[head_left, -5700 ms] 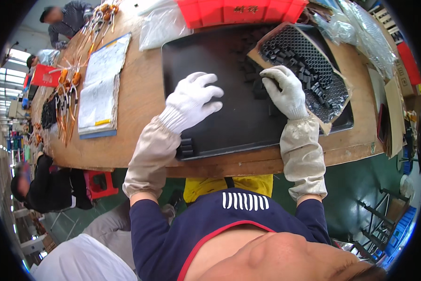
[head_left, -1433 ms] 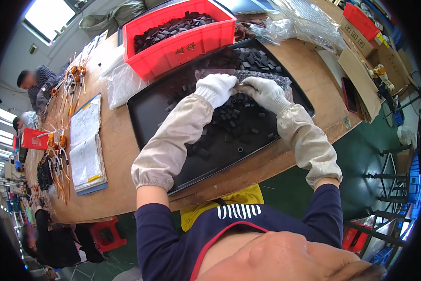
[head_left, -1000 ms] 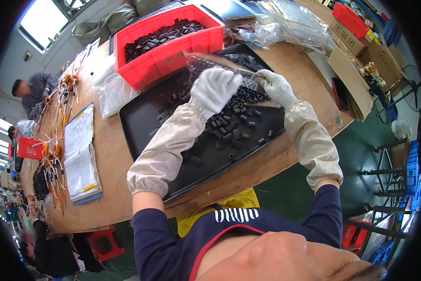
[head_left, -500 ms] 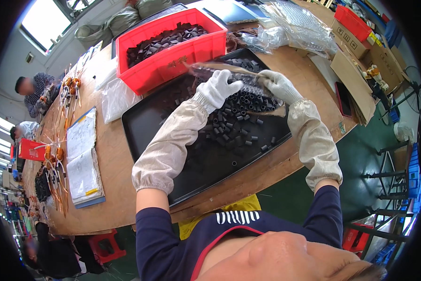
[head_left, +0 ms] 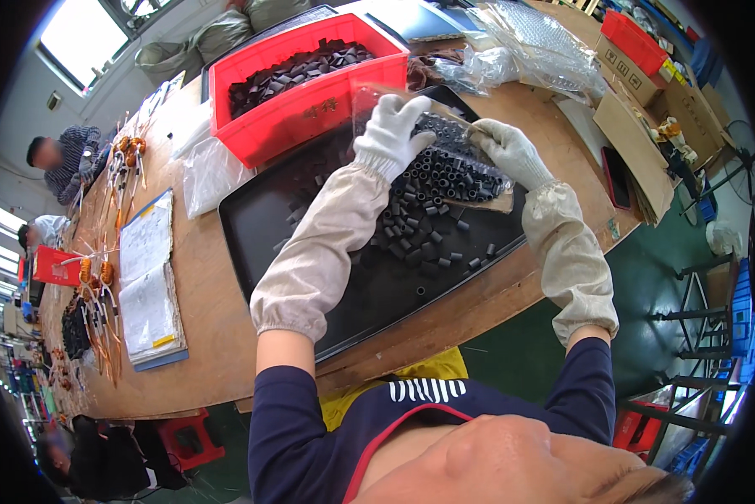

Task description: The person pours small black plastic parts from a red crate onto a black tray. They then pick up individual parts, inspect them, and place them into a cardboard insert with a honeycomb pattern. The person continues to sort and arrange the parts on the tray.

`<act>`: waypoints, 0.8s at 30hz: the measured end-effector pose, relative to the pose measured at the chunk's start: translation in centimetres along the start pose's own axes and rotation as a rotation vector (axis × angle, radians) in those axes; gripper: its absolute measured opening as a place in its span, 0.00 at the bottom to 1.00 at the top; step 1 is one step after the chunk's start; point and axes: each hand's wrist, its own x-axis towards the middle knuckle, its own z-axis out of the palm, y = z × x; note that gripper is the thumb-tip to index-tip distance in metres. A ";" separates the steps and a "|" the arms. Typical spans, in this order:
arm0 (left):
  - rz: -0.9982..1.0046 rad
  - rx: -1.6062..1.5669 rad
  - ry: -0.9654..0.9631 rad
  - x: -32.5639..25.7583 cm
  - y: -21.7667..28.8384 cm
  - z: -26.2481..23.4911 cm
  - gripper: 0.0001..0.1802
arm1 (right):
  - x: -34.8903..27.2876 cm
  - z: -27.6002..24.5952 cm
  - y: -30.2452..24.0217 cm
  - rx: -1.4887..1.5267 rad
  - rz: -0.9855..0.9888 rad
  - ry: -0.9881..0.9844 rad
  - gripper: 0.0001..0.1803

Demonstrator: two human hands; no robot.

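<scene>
Both my hands wear white gloves and reach over a black tray (head_left: 344,311). Between them is a clear, tilted sheet-like plate (head_left: 366,102) with a brown edge. Short black tubes (head_left: 453,175) crowd its lower part, many with their round ends facing up. My left hand (head_left: 392,134) grips the plate's left side, its thumb apart from the fingers; the fingertips' underside is hidden. At the upper right edge my right hand (head_left: 512,153) pinches the plate. Loose black tubes (head_left: 411,239) lie in the tray below it.
A red bin (head_left: 310,105) full of black pieces stands behind the tray. Left are an open paper folder (head_left: 151,281), plastic bags (head_left: 209,176) and copper-coloured coils (head_left: 104,273). Bubble wrap (head_left: 537,42), cardboard (head_left: 638,160) and a dark phone-like object (head_left: 615,178) lie right. Other people sit far left.
The plate, blurred and nearly edge-on before, now shows more of its face and the tubes on it. My left hand has moved slightly up and right; my right hand shifted a little right.
</scene>
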 end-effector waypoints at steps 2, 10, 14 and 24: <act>0.114 -0.010 0.040 1.2 -1.5 1.6 0.31 | -0.1 0.5 -0.8 0.000 -0.016 -0.015 0.12; -0.018 0.032 -0.145 0.8 -0.7 -0.1 0.15 | -0.4 -0.1 -0.4 -0.070 -0.036 0.040 0.12; -0.075 0.096 -0.200 -1.5 -3.7 -2.5 0.11 | 1.0 -2.4 3.4 -0.063 -0.026 0.204 0.12; 0.183 0.106 -0.244 -3.4 -2.2 -3.5 0.20 | -0.2 -4.3 1.2 0.350 0.091 0.008 0.30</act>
